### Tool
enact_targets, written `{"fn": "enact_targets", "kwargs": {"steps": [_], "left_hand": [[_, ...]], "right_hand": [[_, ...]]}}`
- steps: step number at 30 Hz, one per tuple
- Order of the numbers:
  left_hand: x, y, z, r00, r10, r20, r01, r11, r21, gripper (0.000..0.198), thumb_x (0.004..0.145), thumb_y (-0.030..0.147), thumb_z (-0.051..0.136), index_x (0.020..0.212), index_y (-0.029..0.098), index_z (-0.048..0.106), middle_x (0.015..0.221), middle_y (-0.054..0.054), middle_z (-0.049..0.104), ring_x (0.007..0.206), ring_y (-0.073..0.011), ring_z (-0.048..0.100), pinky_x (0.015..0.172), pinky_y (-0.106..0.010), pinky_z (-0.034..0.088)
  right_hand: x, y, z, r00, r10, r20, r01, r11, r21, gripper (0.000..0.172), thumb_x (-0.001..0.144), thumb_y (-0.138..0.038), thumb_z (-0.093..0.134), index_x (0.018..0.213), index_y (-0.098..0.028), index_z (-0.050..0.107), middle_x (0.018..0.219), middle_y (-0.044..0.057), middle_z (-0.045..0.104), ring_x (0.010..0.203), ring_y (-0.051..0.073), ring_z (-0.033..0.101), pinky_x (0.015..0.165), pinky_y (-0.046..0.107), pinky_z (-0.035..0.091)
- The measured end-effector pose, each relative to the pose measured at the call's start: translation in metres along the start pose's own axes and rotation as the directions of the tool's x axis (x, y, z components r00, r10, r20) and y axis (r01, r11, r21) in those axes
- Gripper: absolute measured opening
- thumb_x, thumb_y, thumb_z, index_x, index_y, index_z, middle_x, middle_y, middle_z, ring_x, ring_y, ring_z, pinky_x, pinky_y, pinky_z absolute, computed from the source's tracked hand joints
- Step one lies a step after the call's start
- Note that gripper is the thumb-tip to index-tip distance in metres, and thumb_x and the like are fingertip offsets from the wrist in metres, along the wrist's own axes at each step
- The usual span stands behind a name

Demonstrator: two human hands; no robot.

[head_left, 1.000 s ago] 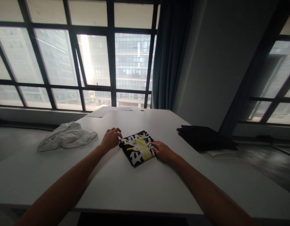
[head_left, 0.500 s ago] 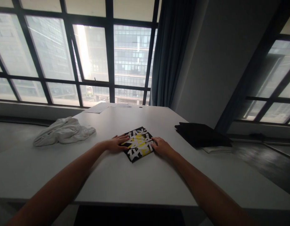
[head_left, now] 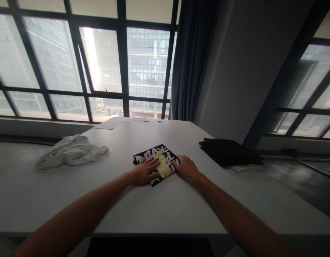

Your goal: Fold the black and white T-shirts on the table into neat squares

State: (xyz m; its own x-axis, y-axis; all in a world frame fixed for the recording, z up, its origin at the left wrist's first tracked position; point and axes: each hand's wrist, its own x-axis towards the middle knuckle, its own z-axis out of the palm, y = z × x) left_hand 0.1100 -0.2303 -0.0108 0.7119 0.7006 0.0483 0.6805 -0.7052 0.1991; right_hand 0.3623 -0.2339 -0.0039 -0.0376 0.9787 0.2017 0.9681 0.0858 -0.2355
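A folded black cloth with white and yellow print (head_left: 159, 157) lies in the middle of the white table (head_left: 165, 210). My left hand (head_left: 145, 170) rests flat on top of its near left part, fingers stretched out. My right hand (head_left: 186, 166) lies at the cloth's right edge, fingers flat and touching it. Both forearms reach in from the bottom of the view.
A crumpled white garment (head_left: 70, 151) lies at the table's left. A stack of folded dark cloth (head_left: 230, 151) over something pale sits at the right edge. Papers (head_left: 111, 123) lie at the far side by the windows. A blue curtain (head_left: 191, 60) hangs behind.
My left hand has moved from beside the cloth's left corner onto its top and now lies flat on it. My right hand has stayed at the right edge.
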Motion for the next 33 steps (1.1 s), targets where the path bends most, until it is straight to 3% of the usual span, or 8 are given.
{"fn": "enact_targets", "kwargs": {"steps": [4,7,12,17,20,27,30,33], "left_hand": [[-0.002,-0.018,-0.003,0.993,-0.084,-0.078,0.083,0.996,-0.016,0.078,0.095,0.071,0.020,0.157,0.025,0.018,0.164,-0.005,0.012,0.151,-0.0262,0.007,0.121,-0.048,0.004],[-0.003,-0.025,-0.001,0.992,-0.121,-0.034,0.121,0.993,-0.011,0.080,0.094,0.072,0.021,0.157,0.023,0.021,0.163,-0.006,0.015,0.151,-0.0253,0.008,0.121,-0.047,0.004],[-0.004,-0.025,-0.001,0.993,-0.115,-0.018,0.115,0.993,-0.016,0.081,0.093,0.073,0.023,0.156,0.022,0.025,0.163,-0.007,0.017,0.151,-0.0255,0.009,0.121,-0.046,0.005],[-0.003,-0.029,-0.004,0.995,-0.092,-0.022,0.091,0.994,-0.060,0.084,0.091,0.075,0.025,0.156,0.022,0.024,0.163,-0.008,0.017,0.151,-0.0261,0.009,0.121,-0.047,0.004],[-0.002,-0.031,-0.006,0.996,-0.094,-0.007,0.093,0.992,-0.083,0.086,0.090,0.077,0.026,0.156,0.022,0.022,0.163,-0.008,0.015,0.151,-0.0268,0.007,0.121,-0.048,0.003],[-0.005,-0.028,-0.009,0.994,-0.110,-0.028,0.107,0.991,-0.076,0.086,0.089,0.079,0.027,0.156,0.024,0.024,0.163,-0.008,0.014,0.151,-0.0265,0.009,0.121,-0.047,0.004],[-0.007,-0.030,-0.009,0.988,-0.145,-0.047,0.143,0.988,-0.054,0.087,0.088,0.079,0.026,0.155,0.024,0.026,0.163,-0.009,0.014,0.151,-0.0268,0.010,0.121,-0.048,0.003],[-0.009,-0.035,-0.009,0.976,-0.217,-0.026,0.216,0.976,-0.041,0.090,0.088,0.079,0.028,0.156,0.021,0.022,0.163,-0.011,0.011,0.151,-0.0291,0.006,0.120,-0.052,0.004]], "right_hand": [[0.001,0.002,0.001,1.000,0.019,0.003,-0.019,1.000,0.004,0.063,0.090,-0.057,0.048,0.136,-0.014,0.055,0.129,0.016,0.060,0.118,0.030,0.053,0.097,0.037,0.041],[0.003,0.005,0.004,1.000,0.007,-0.011,-0.007,1.000,0.018,0.064,0.089,-0.058,0.051,0.134,-0.013,0.056,0.129,0.017,0.060,0.120,0.030,0.052,0.099,0.037,0.040],[0.014,0.009,0.006,0.997,0.067,0.034,-0.073,0.969,0.237,0.063,0.084,-0.055,0.062,0.130,-0.012,0.059,0.127,0.016,0.064,0.116,0.028,0.059,0.097,0.034,0.045],[0.037,0.006,-0.007,0.967,0.089,0.239,-0.218,0.774,0.595,0.047,0.079,-0.044,0.072,0.114,-0.013,0.065,0.108,0.011,0.073,0.095,0.024,0.069,0.080,0.032,0.056],[0.050,0.001,-0.018,0.898,0.120,0.424,-0.398,0.636,0.661,0.053,0.079,-0.047,0.073,0.117,-0.013,0.061,0.106,0.014,0.073,0.085,0.022,0.070,0.067,0.031,0.058],[0.072,0.002,-0.031,0.792,0.156,0.591,-0.453,0.799,0.396,0.036,0.072,-0.038,0.082,0.097,-0.015,0.068,0.089,0.007,0.072,0.075,0.016,0.067,0.059,0.023,0.052],[0.080,0.004,-0.032,0.848,0.160,0.506,-0.358,0.876,0.322,0.031,0.075,-0.031,0.078,0.098,-0.013,0.070,0.091,0.009,0.073,0.077,0.018,0.067,0.064,0.025,0.053],[0.086,0.010,-0.040,0.963,0.091,0.252,-0.152,0.961,0.232,0.035,0.079,-0.024,0.072,0.111,-0.012,0.068,0.104,0.011,0.073,0.090,0.022,0.068,0.076,0.028,0.053]]}}
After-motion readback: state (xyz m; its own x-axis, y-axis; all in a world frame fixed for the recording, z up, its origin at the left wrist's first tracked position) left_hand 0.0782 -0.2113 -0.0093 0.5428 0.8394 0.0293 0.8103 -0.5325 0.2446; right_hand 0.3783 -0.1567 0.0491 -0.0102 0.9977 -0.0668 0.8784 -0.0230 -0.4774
